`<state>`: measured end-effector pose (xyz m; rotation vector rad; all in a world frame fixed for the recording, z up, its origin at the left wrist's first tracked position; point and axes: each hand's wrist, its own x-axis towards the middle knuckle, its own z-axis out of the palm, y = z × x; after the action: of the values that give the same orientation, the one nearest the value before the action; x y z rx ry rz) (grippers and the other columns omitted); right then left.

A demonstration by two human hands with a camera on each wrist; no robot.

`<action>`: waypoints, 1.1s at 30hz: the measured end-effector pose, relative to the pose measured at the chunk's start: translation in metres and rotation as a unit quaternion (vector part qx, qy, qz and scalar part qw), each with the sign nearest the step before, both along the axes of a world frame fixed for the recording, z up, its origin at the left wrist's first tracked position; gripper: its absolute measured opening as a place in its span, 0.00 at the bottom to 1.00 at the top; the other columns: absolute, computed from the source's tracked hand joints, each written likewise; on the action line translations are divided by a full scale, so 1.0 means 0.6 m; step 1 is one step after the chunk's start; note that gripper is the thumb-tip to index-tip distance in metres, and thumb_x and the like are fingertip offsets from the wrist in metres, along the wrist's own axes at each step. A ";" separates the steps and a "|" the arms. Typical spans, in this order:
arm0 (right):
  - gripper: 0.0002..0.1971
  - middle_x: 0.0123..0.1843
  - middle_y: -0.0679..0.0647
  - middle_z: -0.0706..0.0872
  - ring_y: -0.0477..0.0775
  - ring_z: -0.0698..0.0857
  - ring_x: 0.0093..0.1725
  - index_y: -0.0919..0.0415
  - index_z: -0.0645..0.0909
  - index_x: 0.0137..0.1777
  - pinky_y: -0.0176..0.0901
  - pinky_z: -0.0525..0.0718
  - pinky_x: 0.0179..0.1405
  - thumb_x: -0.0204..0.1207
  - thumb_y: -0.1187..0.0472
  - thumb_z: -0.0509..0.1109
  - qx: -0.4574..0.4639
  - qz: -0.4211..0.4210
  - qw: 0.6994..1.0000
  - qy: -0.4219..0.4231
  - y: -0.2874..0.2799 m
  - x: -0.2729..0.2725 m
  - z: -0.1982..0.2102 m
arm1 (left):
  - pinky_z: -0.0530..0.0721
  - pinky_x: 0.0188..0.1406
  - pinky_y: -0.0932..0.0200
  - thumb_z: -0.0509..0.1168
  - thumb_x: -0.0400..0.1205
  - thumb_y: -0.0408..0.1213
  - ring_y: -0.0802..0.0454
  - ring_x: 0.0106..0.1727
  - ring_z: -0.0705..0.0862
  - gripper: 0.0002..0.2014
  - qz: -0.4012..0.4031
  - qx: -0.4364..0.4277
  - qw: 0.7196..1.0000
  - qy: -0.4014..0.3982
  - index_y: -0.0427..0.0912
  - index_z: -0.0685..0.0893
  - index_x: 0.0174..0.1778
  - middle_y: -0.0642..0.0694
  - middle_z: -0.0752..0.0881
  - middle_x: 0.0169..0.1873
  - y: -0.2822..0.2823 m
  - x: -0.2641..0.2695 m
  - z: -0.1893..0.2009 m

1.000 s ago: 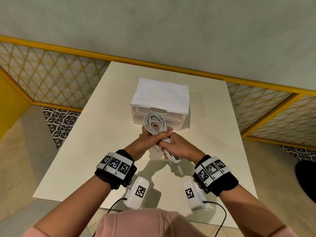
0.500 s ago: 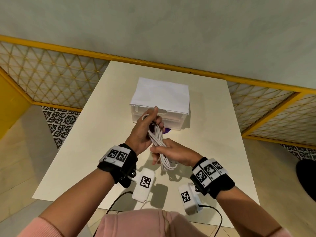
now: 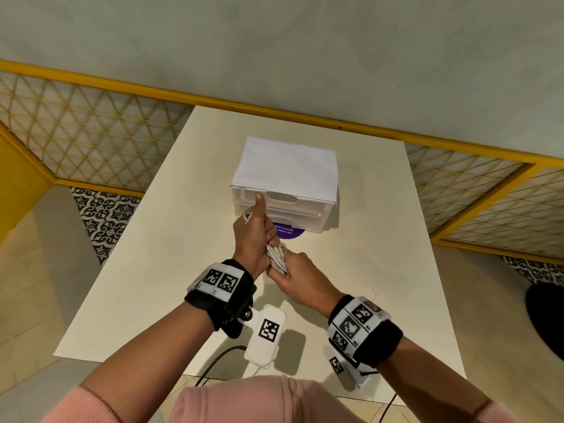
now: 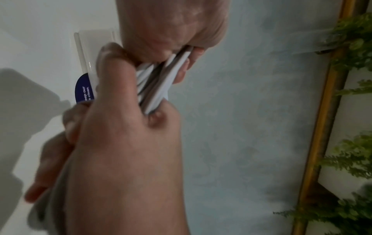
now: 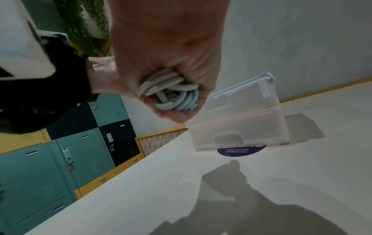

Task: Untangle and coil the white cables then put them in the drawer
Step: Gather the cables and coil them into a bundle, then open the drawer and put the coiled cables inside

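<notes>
Centrally on the desk (image 3: 171, 270), a closed clear drawer unit (image 3: 287, 190) is seen. Above the desk, before the unit, the coiled white cables (image 3: 277, 258) are gripped by both fists: left hand (image 3: 253, 239), thumb raised, and right hand (image 3: 296, 279).

Head view evenly lit, moderately bright; soft shadows of both arms cast on the table (image 3: 152, 270) toward the wearer. Straight lines bowed at the edges by wide-angle distortion. Left wrist view dim, heavily motion-blurred, foreground out of focus. Right wrist view dim, slightly soft, long shadows across the tabletop.
</notes>
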<state>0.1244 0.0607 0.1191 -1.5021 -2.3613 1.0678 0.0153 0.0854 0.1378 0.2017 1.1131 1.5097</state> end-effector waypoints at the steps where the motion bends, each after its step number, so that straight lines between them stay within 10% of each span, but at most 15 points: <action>1: 0.18 0.45 0.65 0.87 0.67 0.84 0.40 0.64 0.73 0.56 0.55 0.82 0.38 0.80 0.48 0.62 0.020 -0.002 1.000 -0.004 -0.001 0.001 -0.003 | 0.59 0.12 0.68 0.65 0.82 0.50 0.59 0.15 0.58 0.24 -0.002 0.004 1.000 0.002 0.47 0.61 0.25 0.54 0.60 0.14 0.000 0.000 0.000; 10: 0.19 0.49 0.64 0.87 0.68 0.85 0.43 0.62 0.68 0.63 0.56 0.81 0.39 0.82 0.48 0.59 0.088 0.040 0.994 -0.043 0.003 0.013 -0.013 | 0.60 0.12 0.67 0.63 0.82 0.51 0.59 0.15 0.58 0.25 -0.060 0.032 0.998 -0.009 0.48 0.60 0.25 0.54 0.59 0.14 0.012 -0.006 -0.011; 24: 0.23 0.45 0.60 0.88 0.56 0.85 0.40 0.59 0.70 0.66 0.51 0.82 0.44 0.81 0.41 0.57 -0.080 0.026 0.995 0.046 0.033 0.051 -0.060 | 0.76 0.19 0.66 0.62 0.81 0.54 0.59 0.16 0.70 0.23 -0.174 -0.065 0.974 -0.133 0.45 0.68 0.24 0.52 0.68 0.16 0.045 0.000 -0.091; 29: 0.12 0.36 0.51 0.83 0.45 0.79 0.31 0.52 0.72 0.52 0.46 0.79 0.39 0.82 0.45 0.59 -0.130 -0.009 0.991 0.035 0.058 0.065 -0.096 | 0.87 0.41 0.55 0.62 0.80 0.56 0.51 0.47 0.87 0.22 -0.208 -0.103 0.963 -0.139 0.37 0.81 0.42 0.43 0.89 0.41 0.063 -0.002 -0.130; 33: 0.07 0.30 0.47 0.81 0.46 0.79 0.28 0.46 0.72 0.48 0.43 0.78 0.36 0.81 0.44 0.60 -0.161 -0.061 0.984 0.040 0.074 0.086 -0.112 | 0.80 0.46 0.57 0.53 0.85 0.56 0.54 0.45 0.84 0.23 -0.154 -0.110 0.974 -0.126 0.41 0.83 0.43 0.49 0.90 0.42 0.092 -0.011 -0.134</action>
<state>0.1760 0.1050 0.0518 -1.6443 -2.0870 1.5024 0.0085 0.1405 0.0576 0.0251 0.9853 1.0930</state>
